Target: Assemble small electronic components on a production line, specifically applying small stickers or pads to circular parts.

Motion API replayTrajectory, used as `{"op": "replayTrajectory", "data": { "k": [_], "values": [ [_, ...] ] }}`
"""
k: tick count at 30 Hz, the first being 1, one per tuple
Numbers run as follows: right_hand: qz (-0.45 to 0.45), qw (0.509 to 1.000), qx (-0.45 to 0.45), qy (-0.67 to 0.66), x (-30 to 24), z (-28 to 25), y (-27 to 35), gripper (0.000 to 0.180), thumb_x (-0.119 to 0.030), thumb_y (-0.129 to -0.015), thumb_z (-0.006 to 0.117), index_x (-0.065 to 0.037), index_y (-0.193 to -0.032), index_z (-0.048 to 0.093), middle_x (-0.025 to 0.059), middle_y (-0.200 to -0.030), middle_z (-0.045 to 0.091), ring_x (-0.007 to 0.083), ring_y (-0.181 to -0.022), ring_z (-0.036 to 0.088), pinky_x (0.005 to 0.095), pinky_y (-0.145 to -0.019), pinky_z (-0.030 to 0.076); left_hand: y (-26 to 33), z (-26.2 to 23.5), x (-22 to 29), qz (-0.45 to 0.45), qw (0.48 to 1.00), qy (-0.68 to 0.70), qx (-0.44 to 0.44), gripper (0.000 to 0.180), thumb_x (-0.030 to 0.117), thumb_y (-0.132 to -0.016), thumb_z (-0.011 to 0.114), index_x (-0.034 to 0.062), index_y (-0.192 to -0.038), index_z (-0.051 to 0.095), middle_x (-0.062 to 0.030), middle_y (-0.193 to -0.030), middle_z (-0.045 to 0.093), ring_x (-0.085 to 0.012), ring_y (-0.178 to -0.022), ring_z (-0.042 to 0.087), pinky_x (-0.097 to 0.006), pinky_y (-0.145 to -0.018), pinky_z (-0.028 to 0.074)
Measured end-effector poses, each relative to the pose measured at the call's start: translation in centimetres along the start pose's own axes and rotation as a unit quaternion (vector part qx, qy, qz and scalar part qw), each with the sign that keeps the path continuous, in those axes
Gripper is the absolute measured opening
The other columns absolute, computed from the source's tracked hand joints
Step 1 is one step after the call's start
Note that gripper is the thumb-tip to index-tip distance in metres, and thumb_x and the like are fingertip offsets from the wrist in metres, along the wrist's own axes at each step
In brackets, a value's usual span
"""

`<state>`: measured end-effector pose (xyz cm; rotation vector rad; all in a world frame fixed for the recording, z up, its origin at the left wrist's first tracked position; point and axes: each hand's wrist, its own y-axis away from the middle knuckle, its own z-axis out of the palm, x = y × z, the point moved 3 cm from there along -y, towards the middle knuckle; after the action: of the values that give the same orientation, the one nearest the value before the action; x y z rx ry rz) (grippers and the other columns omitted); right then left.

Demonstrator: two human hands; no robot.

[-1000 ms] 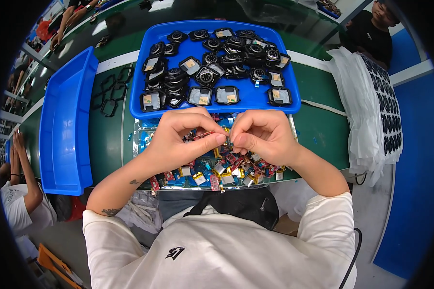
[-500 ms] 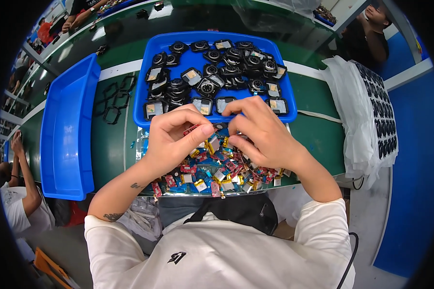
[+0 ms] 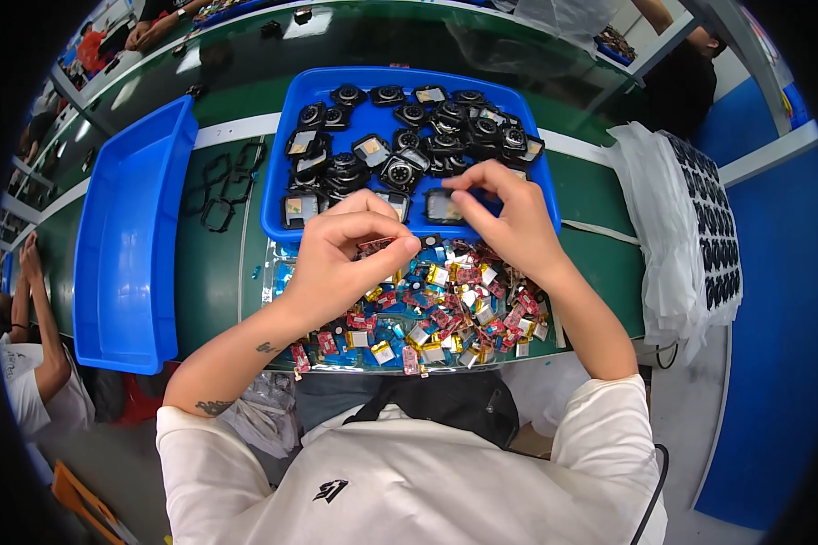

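My left hand (image 3: 350, 259) is closed over the near edge of a blue tray (image 3: 273, 218), its thumb and fingers pinching a small red circuit board (image 3: 374, 245) that is mostly covered by the fingers. Above the tray's near right part is my right hand (image 3: 515, 221), thumb and forefinger a little apart, fingertips slightly blurred. Closest to it lies a black watch case (image 3: 443, 208) with a grey inside; whether the thumb touches it I cannot tell. Many more black watch cases (image 3: 398, 171) fill the tray. Below my hands is a pile of red boards and small silver-and-yellow batteries (image 3: 436, 318).
At left stands a long blue bin (image 3: 127, 263), beside black frames (image 3: 218, 213) on the green table (image 3: 600, 272). A stack of white sheets with black parts (image 3: 668, 227) is at right. Other people sit across the table and at far left.
My right hand has moved from beside the left hand up and right over the tray, its fingers parting. The left hand keeps its pinch on the circuit board. The view has shifted slightly.
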<state>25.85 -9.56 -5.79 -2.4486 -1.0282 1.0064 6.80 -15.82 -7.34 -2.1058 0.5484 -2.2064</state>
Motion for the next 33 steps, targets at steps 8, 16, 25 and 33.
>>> {"op": "replayTrajectory", "data": {
  "k": [8, 16, 25, 33],
  "values": [
    [0.241, 0.868, -0.035, -0.432, -2.2, 0.1, 1.8, 0.026, 0.002, -0.085, 0.058, 0.006, -0.111, 0.053, 0.0098, -0.092, 0.063, 0.0095, -0.074, 0.063, 0.0205, -0.064, 0.053, -0.3, -0.2, 0.8, 0.068, 0.995, -0.067, 0.026, 0.004, 0.003, -0.074, 0.070, 0.0013, -0.078, 0.069, -0.0138, -0.112, 0.059, -0.0129, -0.082, 0.053, -0.026, -0.072, 0.047],
    [0.210, 0.899, -0.122, -0.365, -3.5, 0.7, 3.1, 0.031, 0.004, -0.082, 0.061, 0.005, -0.113, 0.055, 0.0117, -0.106, 0.063, 0.0111, -0.086, 0.064, 0.0214, -0.071, 0.054, -0.1, 0.2, 0.4, 0.082, 0.981, -0.174, 0.009, 0.007, 0.008, -0.072, 0.071, 0.0029, -0.077, 0.070, -0.0112, -0.113, 0.063, -0.0178, -0.091, 0.056, -0.031, -0.078, 0.046],
    [0.192, 0.913, -0.118, -0.339, -3.9, 0.6, 3.3, 0.030, 0.002, -0.082, 0.062, 0.004, -0.112, 0.058, 0.0097, -0.098, 0.065, 0.0078, -0.080, 0.064, 0.0201, -0.070, 0.052, -0.2, 0.2, 0.5, 0.081, 0.977, -0.200, -0.005, 0.008, 0.008, -0.072, 0.071, 0.0033, -0.077, 0.070, -0.0112, -0.110, 0.065, -0.0194, -0.090, 0.057, -0.033, -0.080, 0.046],
    [0.184, 0.919, -0.117, -0.330, -4.1, 0.5, 3.3, 0.030, 0.001, -0.083, 0.062, 0.003, -0.112, 0.059, 0.0081, -0.092, 0.066, 0.0068, -0.076, 0.063, 0.0194, -0.068, 0.052, -0.2, 0.2, 0.5, 0.080, 0.975, -0.205, -0.008, 0.007, 0.008, -0.072, 0.071, 0.0036, -0.077, 0.070, -0.0102, -0.108, 0.066, -0.0197, -0.091, 0.057, -0.033, -0.081, 0.045]
  ]
}}
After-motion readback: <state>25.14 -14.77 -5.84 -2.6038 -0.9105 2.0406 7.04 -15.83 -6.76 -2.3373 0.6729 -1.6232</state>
